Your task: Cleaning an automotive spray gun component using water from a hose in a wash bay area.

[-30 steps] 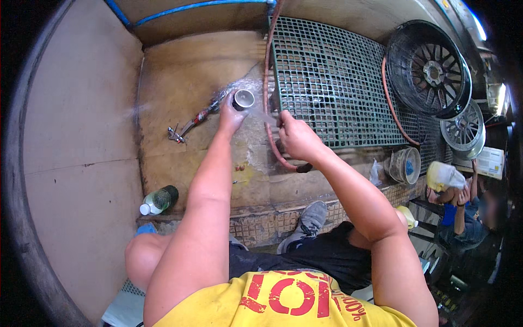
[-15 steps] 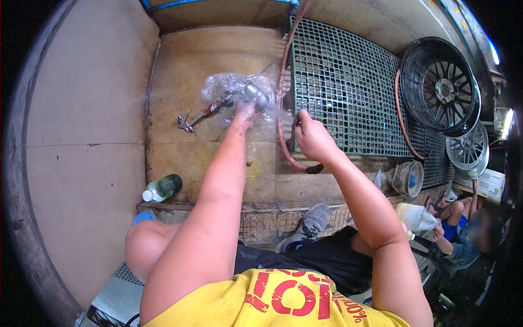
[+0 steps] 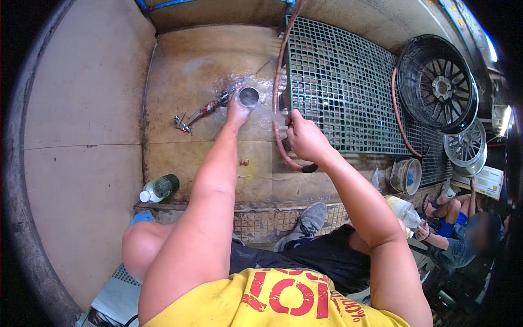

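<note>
One metal cup (image 3: 250,99) sits in your left hand (image 3: 238,113), raised above the tan panel (image 3: 185,60). Clock centred on cup, 12 at top of view. Cup: round mouth turned up toward you, grey interior visible; long axis runs nearly along your line of sight, base hidden. Left hand grips the outer wall from 7 o'clock, forearm coming up from below.

Right hand (image 3: 306,137), at 4 o'clock: fingers curled tight around a dark piece (image 3: 288,118), mostly covered, so its kind cannot be told. Pale blurred streak (image 3: 277,115) lies between that hand and the cup. Wet sheen on the panel around the cup, brightest near 1 o'clock.

Red-and-silver tool (image 3: 210,107) lies at 9 o'clock, long axis 8 to 2, levered metal end toward 8; far end just beside your left hand, contact unclear.

Reddish hose (image 3: 280,82) passes at 3, between cup and green grid (image 3: 348,82). Dark wheel (image 3: 438,84) farther out at 3; silver wheel (image 3: 467,146) below it. Bucket (image 3: 403,176) at 4. Bottle (image 3: 161,188) between 7 and 8, on its side, white cap toward 8. Co-worker (image 3: 455,245) at 4, well apart, one hand on a translucent container (image 3: 404,211).
</note>
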`<state>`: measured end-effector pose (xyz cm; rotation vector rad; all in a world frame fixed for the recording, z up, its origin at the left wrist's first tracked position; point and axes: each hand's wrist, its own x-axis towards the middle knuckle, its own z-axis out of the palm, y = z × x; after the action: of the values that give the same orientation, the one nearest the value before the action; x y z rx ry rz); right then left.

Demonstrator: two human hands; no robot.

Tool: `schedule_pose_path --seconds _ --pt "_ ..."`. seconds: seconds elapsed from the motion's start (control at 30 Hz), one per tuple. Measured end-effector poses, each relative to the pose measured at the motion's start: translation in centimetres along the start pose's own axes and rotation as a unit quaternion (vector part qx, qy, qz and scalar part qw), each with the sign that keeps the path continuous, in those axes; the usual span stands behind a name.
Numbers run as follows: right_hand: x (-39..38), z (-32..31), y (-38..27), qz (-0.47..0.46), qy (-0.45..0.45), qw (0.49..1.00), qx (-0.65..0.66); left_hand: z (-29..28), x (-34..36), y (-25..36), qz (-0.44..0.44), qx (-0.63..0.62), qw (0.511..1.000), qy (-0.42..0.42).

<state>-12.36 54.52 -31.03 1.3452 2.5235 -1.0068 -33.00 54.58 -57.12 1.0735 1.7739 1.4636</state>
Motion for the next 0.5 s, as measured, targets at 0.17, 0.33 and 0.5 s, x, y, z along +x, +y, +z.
schedule_pose_path --seconds 0.17,0.33,0.5 --pt "0.1 1.2 -0.9 -0.045 -0.009 0.999 0.019 -1.5 -0.1 -1.8 -0.008 -0.025 1.0 -0.008" --pt "0.1 0.6 -0.1 -0.026 -0.005 1.0 0.011 -0.5 -1.0 -0.2 -0.017 0.016 1.0 -0.008" --pt "0.0 0.6 -1.3 -0.029 -0.03 0.999 0.013 -2.0 -1.1 -0.6 -0.007 0.044 0.999 0.009"
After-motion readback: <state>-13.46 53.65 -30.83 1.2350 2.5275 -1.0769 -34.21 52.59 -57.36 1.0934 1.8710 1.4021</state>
